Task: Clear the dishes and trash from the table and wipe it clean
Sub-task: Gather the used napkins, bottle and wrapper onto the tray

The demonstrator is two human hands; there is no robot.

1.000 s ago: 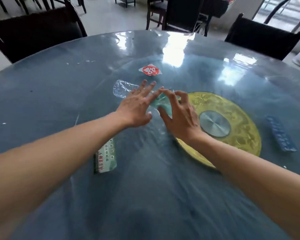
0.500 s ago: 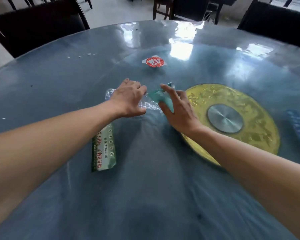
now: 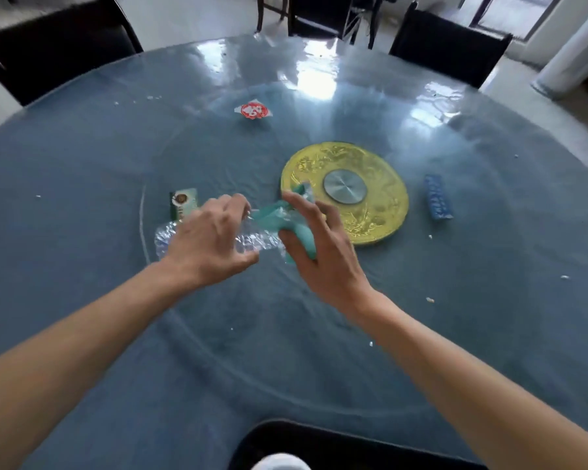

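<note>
Left hand [image 3: 211,242] partly hides, seemingly gripping, crumpled wrapper [image 3: 252,240].

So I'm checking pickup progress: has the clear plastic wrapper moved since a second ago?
Yes. The clear plastic wrapper lay beyond the green-and-white packet, toward the red packet; now the left hand holds it nearer the person, overlapping the green-and-white packet's near end.
</note>
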